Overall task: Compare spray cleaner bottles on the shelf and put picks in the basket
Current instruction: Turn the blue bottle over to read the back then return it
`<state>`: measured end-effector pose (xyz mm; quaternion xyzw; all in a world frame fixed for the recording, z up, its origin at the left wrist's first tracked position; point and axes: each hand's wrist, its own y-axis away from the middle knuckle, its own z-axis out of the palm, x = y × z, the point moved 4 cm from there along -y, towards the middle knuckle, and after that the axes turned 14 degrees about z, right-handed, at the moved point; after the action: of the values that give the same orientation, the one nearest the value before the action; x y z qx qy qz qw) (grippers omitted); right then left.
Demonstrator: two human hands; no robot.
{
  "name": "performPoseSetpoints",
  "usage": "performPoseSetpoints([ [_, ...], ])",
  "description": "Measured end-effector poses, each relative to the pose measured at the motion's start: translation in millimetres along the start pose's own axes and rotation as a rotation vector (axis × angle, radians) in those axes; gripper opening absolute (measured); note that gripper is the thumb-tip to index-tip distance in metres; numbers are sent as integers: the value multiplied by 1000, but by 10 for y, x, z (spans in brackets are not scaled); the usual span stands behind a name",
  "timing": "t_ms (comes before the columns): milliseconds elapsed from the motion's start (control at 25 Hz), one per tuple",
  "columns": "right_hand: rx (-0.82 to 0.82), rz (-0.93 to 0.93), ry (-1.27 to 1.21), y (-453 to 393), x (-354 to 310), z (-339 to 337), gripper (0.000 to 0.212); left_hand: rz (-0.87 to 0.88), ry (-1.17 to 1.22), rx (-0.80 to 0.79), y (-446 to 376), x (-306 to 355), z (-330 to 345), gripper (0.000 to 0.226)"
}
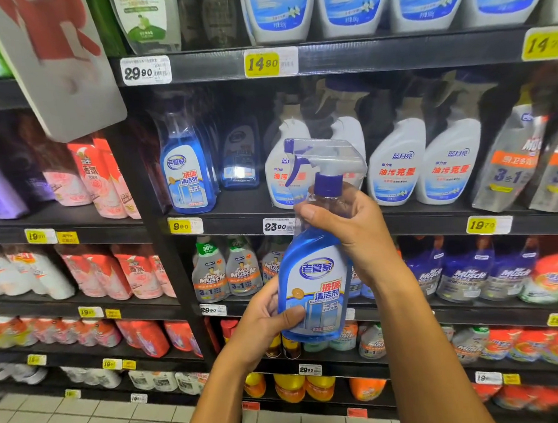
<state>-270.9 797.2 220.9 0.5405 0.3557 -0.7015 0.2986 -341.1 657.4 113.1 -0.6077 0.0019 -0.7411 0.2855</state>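
While held upright before the black store shelf (pixel 336 223), the blue clear-plastic glass-cleaner spray bottle (pixel 313 280) has left hand (pixel 264 322) pinching its base w/ right hand (pixel 349 227) clamped round the neck. Liquid-filled, prob heavyish, slick; neck's safest.

A: Held spray bottle (pixel 313 284)?
B: Clear glossy plastic, slick printed label, transparent wrap over the trigger head (pixel 325 158).
A: White bottles (pixel 424 165) along the shelf's front edge?
B: Opaque plastic, soft sheen.
A: Pouches (pixel 508 167) at the right end?
B: Shiny silver film, crinkled.
A: Shelf (pixel 344 57)?
B: Dark, matt; price tags (pixel 262 63) look like paper.
A: Floor (pixel 88 418)?
B: Pale smooth tiles.
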Motion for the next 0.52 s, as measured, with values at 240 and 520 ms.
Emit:
performPoseSetpoints([
  [240,33,-29,12,-4,-16,-6,39,16,-17,-4,-20,49,22,55],
  [520,2,-133,-158,-24,-186,-57,36,94,-110,21,-36,81,-13,54],
])
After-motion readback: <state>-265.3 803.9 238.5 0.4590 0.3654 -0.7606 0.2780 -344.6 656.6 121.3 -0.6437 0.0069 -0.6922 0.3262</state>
